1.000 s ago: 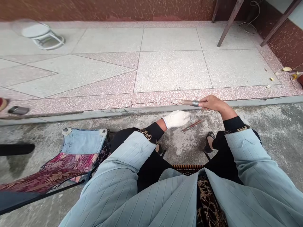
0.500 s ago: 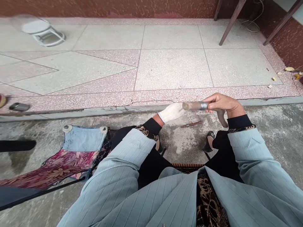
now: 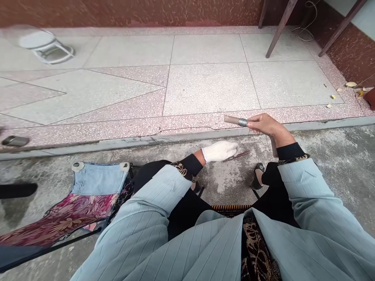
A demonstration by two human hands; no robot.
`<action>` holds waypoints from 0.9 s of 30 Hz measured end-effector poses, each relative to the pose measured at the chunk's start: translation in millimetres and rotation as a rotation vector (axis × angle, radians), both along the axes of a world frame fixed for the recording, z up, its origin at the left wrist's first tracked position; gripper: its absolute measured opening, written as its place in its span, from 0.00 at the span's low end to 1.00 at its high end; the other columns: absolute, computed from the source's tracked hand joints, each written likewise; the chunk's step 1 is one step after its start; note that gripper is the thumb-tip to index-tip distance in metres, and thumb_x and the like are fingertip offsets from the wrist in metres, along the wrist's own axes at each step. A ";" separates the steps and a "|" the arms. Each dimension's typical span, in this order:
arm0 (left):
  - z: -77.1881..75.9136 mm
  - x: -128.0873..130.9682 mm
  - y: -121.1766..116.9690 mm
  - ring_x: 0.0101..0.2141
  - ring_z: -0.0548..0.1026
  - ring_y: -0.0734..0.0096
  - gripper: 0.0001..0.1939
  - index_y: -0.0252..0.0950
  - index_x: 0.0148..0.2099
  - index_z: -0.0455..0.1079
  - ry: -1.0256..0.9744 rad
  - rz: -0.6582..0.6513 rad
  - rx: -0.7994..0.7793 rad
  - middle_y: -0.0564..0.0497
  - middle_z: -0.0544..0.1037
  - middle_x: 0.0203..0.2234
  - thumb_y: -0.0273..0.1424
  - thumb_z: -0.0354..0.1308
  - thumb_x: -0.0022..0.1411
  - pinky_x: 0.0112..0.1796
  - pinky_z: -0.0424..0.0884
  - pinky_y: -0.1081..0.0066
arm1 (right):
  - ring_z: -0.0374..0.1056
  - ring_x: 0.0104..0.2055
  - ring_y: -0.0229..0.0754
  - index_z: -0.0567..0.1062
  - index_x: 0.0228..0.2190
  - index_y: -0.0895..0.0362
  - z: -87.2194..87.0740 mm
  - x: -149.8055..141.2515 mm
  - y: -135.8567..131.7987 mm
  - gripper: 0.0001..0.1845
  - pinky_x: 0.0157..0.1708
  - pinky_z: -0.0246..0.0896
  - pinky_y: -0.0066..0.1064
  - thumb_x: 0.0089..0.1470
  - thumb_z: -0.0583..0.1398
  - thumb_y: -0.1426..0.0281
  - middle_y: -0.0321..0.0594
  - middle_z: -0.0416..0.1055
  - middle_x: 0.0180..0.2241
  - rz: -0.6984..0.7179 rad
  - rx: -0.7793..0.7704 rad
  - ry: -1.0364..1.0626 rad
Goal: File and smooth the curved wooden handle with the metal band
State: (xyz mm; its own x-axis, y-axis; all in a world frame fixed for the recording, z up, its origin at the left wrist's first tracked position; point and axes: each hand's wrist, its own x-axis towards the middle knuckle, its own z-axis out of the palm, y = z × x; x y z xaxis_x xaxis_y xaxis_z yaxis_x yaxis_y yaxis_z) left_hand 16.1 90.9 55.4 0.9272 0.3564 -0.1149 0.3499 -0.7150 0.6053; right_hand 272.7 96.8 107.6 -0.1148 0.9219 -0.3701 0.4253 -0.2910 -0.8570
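Note:
My bare right hand (image 3: 263, 125) grips a short brown stick (image 3: 233, 120) with grey thread or wire wound round it (image 3: 243, 122), held level and pointing left. A thin strand hangs down from the winding toward my left hand (image 3: 220, 151), which wears a white knit glove and has its fingers closed together, seemingly pinching that strand. A thin reddish-brown rod (image 3: 238, 156) lies on the concrete just right of the gloved fingers.
A folding chair with denim and floral fabric (image 3: 88, 195) stands at my left. My black shoe (image 3: 258, 175) rests on the concrete. A white stool (image 3: 43, 45) lies on the tiled floor far left; wooden legs (image 3: 278, 27) stand at the back right. A dark object (image 3: 14, 140) lies on the step.
My gloved left hand rose to the stick's tip half a second ago and has dropped back down near the rod. The right hand kept hold of the stick, shifting slightly.

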 end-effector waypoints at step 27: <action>19.3 -3.1 -3.8 0.29 0.76 0.66 0.19 0.37 0.44 0.70 0.116 0.077 0.220 0.49 0.79 0.31 0.39 0.40 0.75 0.31 0.63 0.68 | 0.63 0.25 0.35 0.80 0.36 0.59 3.8 2.4 -0.4 0.19 0.26 0.60 0.29 0.49 0.69 0.56 0.39 0.73 0.27 -0.065 0.050 0.167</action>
State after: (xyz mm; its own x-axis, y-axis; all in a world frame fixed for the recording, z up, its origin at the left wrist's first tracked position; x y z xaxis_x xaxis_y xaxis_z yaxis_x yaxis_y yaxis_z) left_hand 13.0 87.1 74.6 0.8816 0.4537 -0.1305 0.4663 -0.7936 0.3910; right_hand 275.0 96.4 111.4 -0.1105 0.9463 -0.3040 0.2575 -0.2681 -0.9283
